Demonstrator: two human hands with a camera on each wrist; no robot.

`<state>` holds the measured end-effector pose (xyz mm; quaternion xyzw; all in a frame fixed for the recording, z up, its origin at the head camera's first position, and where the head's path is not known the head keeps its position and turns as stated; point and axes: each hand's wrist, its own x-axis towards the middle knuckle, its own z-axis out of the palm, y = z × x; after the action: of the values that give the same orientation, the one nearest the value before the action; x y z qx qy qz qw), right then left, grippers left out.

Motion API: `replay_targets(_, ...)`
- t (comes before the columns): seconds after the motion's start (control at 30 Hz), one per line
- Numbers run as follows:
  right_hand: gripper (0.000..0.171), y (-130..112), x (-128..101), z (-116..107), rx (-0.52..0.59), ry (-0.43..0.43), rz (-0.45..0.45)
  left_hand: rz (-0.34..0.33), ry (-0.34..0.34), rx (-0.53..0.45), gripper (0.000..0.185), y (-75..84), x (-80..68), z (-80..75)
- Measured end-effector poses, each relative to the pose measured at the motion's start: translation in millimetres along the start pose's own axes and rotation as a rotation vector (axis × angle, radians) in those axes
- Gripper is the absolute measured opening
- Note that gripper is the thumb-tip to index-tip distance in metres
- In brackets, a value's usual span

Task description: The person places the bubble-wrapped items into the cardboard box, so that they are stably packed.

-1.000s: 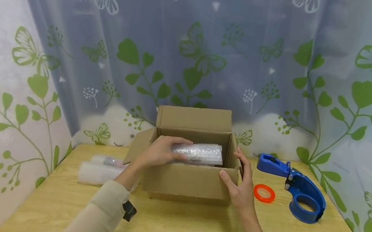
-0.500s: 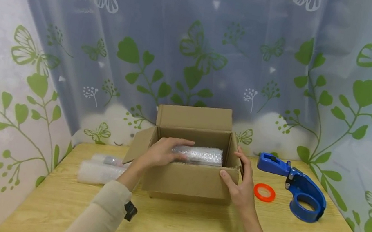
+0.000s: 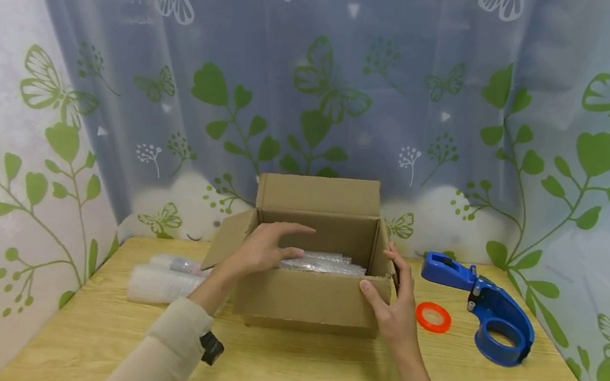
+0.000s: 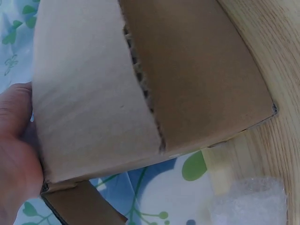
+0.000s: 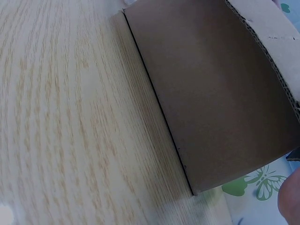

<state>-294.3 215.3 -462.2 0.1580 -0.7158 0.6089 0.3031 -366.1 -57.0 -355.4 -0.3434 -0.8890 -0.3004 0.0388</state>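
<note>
A cardboard box (image 3: 310, 302) stands on the table with its flaps open. Inside lie bubble-wrapped items (image 3: 328, 265), low behind the front flap; what they wrap cannot be seen. My left hand (image 3: 259, 249) is over the box's left end, thumb and fingers spread apart above the wrapped items, its lower part against the front flap's edge. At the right front corner my right hand (image 3: 396, 312) grips the box, thumb on the front flap and fingers along the right side. Both wrist views show mainly the box's front side (image 4: 211, 70) and the edge of its folded flap.
Left of the box lie more bubble-wrapped rolls (image 3: 159, 286), partly behind the left forearm. To the right are an orange tape ring (image 3: 433, 317) and a blue tape dispenser (image 3: 502, 324). A patterned curtain (image 3: 335, 87) hangs behind the wooden table (image 3: 284, 377).
The wrapped item my left hand held has sunk lower into the box, and that hand's fingers have let go of it. My right hand has stayed on the corner.
</note>
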Motion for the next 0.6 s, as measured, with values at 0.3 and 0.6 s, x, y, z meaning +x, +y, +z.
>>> replay_targets(0.3, 0.063, 2, 0, -2, -0.001, -0.003, 0.007, -0.032, 0.050, -0.096, 0.047, -2.2, -10.6, -27.4)
replay_targets(0.6, 0.064, 2, 0, 0, 0.011, -0.004, 0.002, -0.118, 0.124, -0.117, 0.043, -28.1, -38.5, -65.6)
